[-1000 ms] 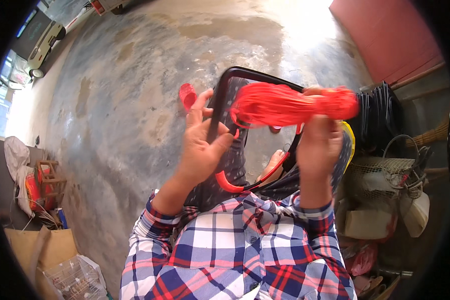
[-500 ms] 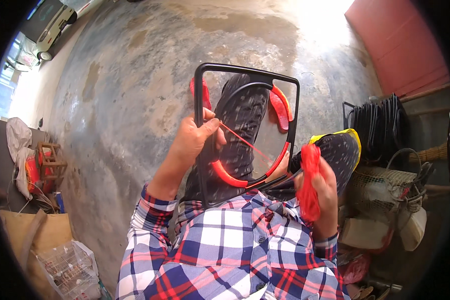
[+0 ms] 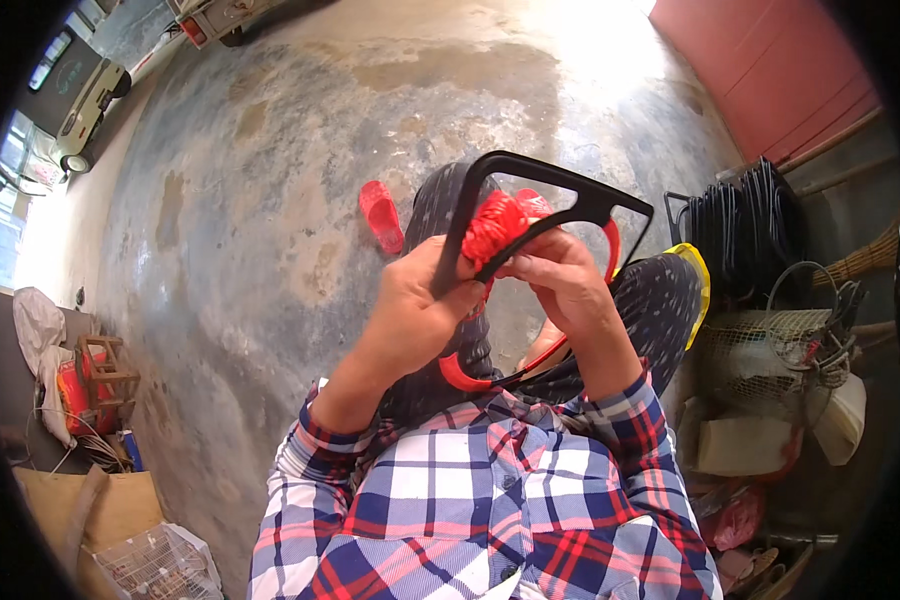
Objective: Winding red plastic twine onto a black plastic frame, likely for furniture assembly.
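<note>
A black square frame (image 3: 545,172) with an inner ring stands tilted above my lap. Red wrapping (image 3: 463,374) covers parts of the ring. My left hand (image 3: 417,312) is closed round the frame's left side. Right by its fingers, a bundle of red cord (image 3: 493,230) sits in the gap between the outer frame and the ring. My right hand (image 3: 567,280) is closed at the ring's upper left edge, beside the bundle; what its fingertips pinch is hidden.
Red slippers (image 3: 380,215) lie on the concrete floor (image 3: 290,190). To the right stand several black frames (image 3: 750,220) and a wire mesh basket (image 3: 760,345). A wooden stool (image 3: 107,375) and a wire cage (image 3: 155,565) are at left. A vehicle (image 3: 85,110) stands at far left.
The red cord bundle has moved from beside my right thigh to the frame's upper left gap. My right hand has come in to the ring, and the frame has tilted and shifted right.
</note>
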Demonstrator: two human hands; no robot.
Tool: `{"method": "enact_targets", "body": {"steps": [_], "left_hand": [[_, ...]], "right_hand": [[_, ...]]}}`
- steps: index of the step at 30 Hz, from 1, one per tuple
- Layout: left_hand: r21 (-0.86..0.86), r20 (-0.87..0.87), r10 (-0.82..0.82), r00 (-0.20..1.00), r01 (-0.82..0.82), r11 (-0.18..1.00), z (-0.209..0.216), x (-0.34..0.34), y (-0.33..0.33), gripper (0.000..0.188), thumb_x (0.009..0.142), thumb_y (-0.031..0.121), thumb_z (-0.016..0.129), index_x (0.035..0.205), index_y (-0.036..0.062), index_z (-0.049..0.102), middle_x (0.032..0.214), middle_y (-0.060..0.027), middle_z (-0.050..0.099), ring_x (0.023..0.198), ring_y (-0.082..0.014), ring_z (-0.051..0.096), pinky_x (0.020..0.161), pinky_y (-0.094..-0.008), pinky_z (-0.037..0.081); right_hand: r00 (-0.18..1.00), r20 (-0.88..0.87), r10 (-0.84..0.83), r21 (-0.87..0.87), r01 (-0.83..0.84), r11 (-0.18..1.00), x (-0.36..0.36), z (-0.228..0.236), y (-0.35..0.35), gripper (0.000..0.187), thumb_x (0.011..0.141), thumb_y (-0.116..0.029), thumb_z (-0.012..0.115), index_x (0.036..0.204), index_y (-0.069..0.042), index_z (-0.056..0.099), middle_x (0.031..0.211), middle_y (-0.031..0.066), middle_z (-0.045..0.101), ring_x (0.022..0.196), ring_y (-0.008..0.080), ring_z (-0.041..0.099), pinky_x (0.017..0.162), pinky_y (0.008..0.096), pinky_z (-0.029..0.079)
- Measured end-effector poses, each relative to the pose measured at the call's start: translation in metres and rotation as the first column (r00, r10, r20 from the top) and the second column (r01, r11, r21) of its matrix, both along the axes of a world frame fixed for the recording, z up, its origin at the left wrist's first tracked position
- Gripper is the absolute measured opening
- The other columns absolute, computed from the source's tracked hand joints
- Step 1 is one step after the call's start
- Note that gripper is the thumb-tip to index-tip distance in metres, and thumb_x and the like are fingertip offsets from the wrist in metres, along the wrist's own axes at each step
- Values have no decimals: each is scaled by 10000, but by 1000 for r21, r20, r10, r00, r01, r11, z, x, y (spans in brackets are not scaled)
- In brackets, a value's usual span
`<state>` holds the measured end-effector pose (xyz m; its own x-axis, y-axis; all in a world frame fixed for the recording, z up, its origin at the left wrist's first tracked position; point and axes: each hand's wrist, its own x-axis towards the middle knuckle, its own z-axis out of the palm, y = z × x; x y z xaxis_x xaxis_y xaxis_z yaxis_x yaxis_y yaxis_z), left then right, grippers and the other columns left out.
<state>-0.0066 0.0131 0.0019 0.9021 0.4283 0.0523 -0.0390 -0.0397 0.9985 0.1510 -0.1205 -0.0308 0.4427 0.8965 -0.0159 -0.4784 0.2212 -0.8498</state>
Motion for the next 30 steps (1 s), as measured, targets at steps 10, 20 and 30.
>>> {"method": "enact_targets", "body": {"steps": [10, 20, 30], "left_hand": [[355, 155, 32, 987, -86, 931, 6, 12, -11, 284, 775, -36, 703, 1045, 51, 693, 1319, -131, 529, 1129, -263, 564, 968, -361, 451], [-22, 23, 237, 971, -236, 971, -34, -11, 21, 75, 837, 26, 705, 876, 35, 641, 1187, -121, 622, 932, -168, 603, 814, -304, 488], [-280, -167, 129, 977, -173, 944, -28, -19, 36, 136, 970, 122, 582, 1020, -2, 557, 696, -99, 662, 567, -136, 616, 541, -253, 504]], "right_hand": [[-103, 950, -296, 312, 410, 857, -18, 39, 4, 360, 672, -220, 802, 976, -66, 686, 1179, 88, 607, 1106, 313, 532, 953, 428, 410], [973, -115, -201, 534, 231, 813, -3, 51, -44, 475, 992, -485, 489, 1175, -49, 539, 956, 100, 624, 911, 210, 613, 921, 432, 440], [993, -12, -114, -152, 111, 982, -51, -4, -86, 523, 937, -418, 621, 1190, 30, 528, 792, 60, 619, 662, 155, 588, 683, 277, 487]]}}
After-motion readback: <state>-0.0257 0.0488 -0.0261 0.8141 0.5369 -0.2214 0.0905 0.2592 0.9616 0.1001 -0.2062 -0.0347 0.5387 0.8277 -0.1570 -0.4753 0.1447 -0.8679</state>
